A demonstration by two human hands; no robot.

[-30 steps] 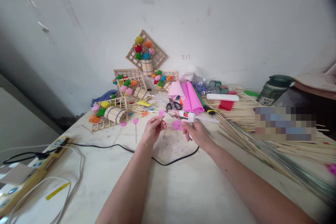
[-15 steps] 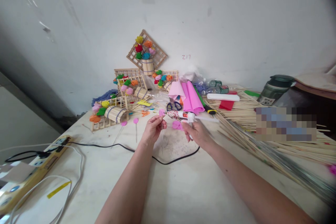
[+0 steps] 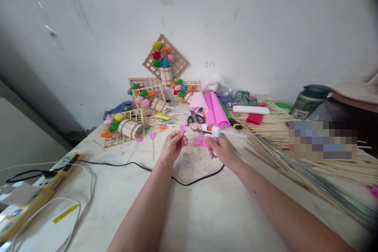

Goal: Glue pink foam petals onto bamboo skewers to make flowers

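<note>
Head | stained tabletop [image 3: 197, 204] | scuffed wall [image 3: 251, 35] behind | right hand [image 3: 222, 150] holds glue gun [image 3: 204, 128]

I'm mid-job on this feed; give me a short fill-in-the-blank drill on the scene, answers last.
1. The ____ hand holds the glue gun.
2. The flower piece in the left hand is coloured ____.
3. The small sheet just in front of the white roll is ____.

Missing words: right; pink; red.

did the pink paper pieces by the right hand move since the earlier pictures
No. The pink paper pieces lie in the same place, in front and left of the pink paper roll, as before.
</note>
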